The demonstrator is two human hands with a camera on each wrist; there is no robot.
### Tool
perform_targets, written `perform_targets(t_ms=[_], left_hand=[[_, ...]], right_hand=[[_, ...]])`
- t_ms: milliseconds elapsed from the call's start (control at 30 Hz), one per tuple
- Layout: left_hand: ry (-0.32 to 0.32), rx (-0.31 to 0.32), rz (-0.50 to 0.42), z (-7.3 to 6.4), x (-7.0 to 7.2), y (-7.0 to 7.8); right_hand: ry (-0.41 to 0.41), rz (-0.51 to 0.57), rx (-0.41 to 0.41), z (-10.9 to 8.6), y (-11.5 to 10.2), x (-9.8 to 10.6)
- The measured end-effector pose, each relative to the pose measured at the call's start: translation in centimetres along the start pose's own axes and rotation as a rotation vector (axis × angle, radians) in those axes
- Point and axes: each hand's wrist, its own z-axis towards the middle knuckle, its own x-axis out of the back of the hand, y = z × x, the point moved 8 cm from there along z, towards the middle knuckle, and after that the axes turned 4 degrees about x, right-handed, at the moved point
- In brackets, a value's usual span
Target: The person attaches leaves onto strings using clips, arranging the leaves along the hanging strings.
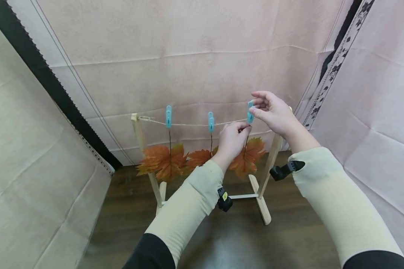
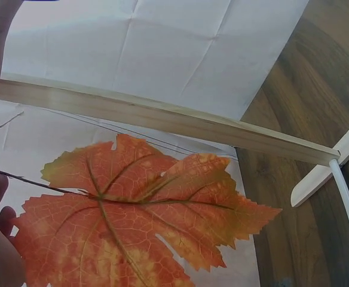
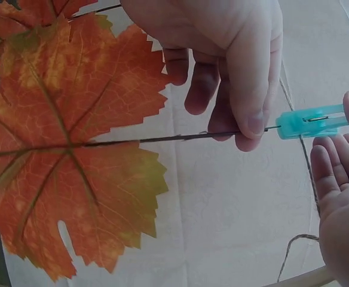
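My left hand pinches the thin dark stem of an orange artificial maple leaf at the right of the string. In the right wrist view, thumb and fingertip meet on that stem just below a blue clothespin. The stem's top end reaches the clothespin's jaws, which sit at the string. My right hand has its thumb and fingers about the clothespin's handle end; its other fingers are loosely bent. Leftward, two more blue clothespins, the middle one and the left one, each hold a leaf by its stem.
The string runs between two wooden posts; the right post stands below my right hand. A white crossbar joins the posts low down, above wooden feet on the brown floor. Pale cloth walls enclose the stand.
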Motion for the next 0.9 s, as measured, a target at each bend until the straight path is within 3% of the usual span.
perform_targets(t_ms=[233, 500, 900], left_hand=[[-0.028, 0.027, -0.046, -0.5, 0.1, -0.4], [-0.089, 0.103, -0.151, -0.9, -0.3, -1.4], [-0.031, 0.077, -0.194, -1.8, 1.2, -2.1]], right_hand=[[-0.029, -0.013, -0.03, -0.1, -0.2, -0.1], [-0.036, -0.055, -0.044, -0.3, -0.2, -0.1], [-0.012, -0.052, -0.041, -0.8, -0.9, 0.3]])
